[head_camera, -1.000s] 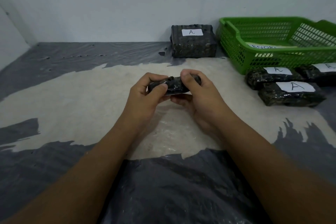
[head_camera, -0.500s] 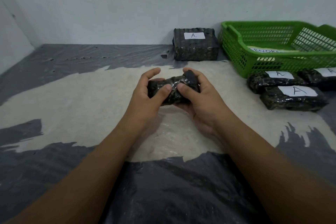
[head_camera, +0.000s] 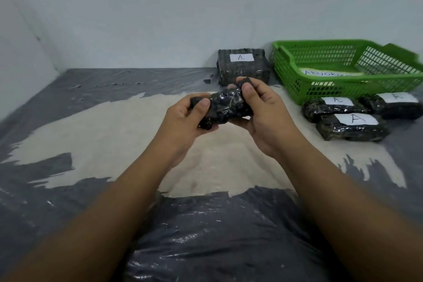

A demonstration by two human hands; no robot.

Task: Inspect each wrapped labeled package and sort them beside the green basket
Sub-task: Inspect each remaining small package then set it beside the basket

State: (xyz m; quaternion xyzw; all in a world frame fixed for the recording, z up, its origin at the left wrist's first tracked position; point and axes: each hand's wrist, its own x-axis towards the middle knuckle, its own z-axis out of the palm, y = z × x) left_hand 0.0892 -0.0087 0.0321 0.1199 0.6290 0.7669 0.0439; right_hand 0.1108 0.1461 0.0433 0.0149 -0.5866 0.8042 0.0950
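Note:
A dark, shiny wrapped package (head_camera: 225,107) is held in the air over the middle of the floor, tilted with its right end higher. My left hand (head_camera: 183,121) grips its lower left end and my right hand (head_camera: 263,112) grips its upper right end; no label shows on the side facing me. The green basket (head_camera: 297,71) stands at the back right against the wall. In front of it lie three wrapped packages with white "A" labels (head_camera: 353,126) (head_camera: 332,106) (head_camera: 396,104). A larger wrapped block labeled "A" (head_camera: 242,68) stands left of the basket.
A pale mat (head_camera: 114,135) lies on grey plastic sheeting (head_camera: 217,236) that covers the floor. White walls close off the back and left. A white paper with writing (head_camera: 327,73) lies inside the basket. A small dark scrap (head_camera: 207,81) sits beside the large block.
Both hands have lifted the package slightly and turned it, so it went from lying flat to tilted with the right end raised. The lying packages have not moved.

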